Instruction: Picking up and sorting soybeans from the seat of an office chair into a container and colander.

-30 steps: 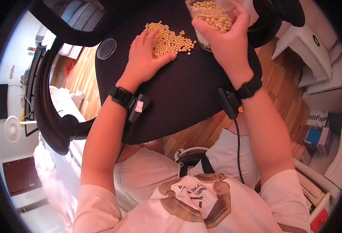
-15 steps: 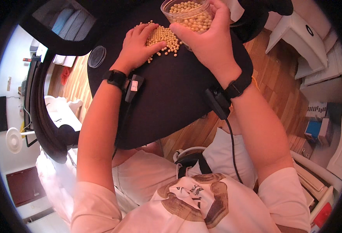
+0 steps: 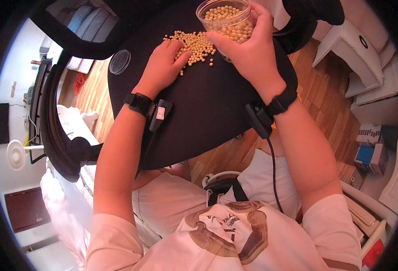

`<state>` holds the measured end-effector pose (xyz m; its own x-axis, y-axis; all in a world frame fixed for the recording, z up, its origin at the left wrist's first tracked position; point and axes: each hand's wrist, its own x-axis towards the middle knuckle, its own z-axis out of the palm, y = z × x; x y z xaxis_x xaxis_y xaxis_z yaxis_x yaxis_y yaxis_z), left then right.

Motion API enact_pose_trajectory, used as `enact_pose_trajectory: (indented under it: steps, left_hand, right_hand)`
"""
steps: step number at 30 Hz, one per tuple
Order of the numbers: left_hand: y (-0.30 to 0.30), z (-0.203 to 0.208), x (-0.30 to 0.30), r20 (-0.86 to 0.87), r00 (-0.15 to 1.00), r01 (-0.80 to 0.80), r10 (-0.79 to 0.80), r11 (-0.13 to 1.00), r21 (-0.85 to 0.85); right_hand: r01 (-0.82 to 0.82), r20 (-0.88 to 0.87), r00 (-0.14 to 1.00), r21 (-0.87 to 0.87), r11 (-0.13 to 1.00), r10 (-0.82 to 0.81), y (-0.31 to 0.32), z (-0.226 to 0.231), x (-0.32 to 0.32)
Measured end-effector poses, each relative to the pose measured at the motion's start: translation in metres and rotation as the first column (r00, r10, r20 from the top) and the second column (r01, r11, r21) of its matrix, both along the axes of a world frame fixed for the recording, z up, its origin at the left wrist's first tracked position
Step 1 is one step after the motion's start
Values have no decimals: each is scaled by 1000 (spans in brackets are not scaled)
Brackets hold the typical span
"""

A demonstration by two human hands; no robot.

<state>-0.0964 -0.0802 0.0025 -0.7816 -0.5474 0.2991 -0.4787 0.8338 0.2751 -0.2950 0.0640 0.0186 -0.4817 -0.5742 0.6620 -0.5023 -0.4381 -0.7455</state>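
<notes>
Right hand (image 3: 257, 54): gripping the clear jar (image 3: 218, 25) of soybeans, at 2 o'clock from the soybean pile (image 3: 200, 44) on the desk (image 3: 194, 113). Left hand (image 3: 162, 64): curled at the pile's 8 o'clock edge; grip cannot be determined. Round lid (image 3: 120, 62): 9 o'clock.

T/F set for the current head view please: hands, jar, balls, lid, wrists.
1. The right hand grips the clear jar. True.
2. The left hand is on the jar's rim. False: it is at the pile of loose yellow balls.
3. The clear jar contains yellow balls too. True.
4. The round lid is on the jar. False: it lies on the black tabletop, left of the left hand.
5. Only one wrist wears a black band. False: both do.
</notes>
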Motion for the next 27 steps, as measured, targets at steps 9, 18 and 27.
enact_pose_trajectory:
  steps: [9,18,27]
  left_hand:
    - [51,14,30,34,979,-200,199,980,19]
    - [65,20,51,11,976,-216,216,976,18]
    - [55,27,48,-324,898,-201,296,934,295]
  right_hand:
    - [132,-125,982,-68,989,-140,-4,-7,0]
    - [-88,-85,992,46,995,91,13,0,12]
    - [-289,9,957,83,954,289,39,27,26]
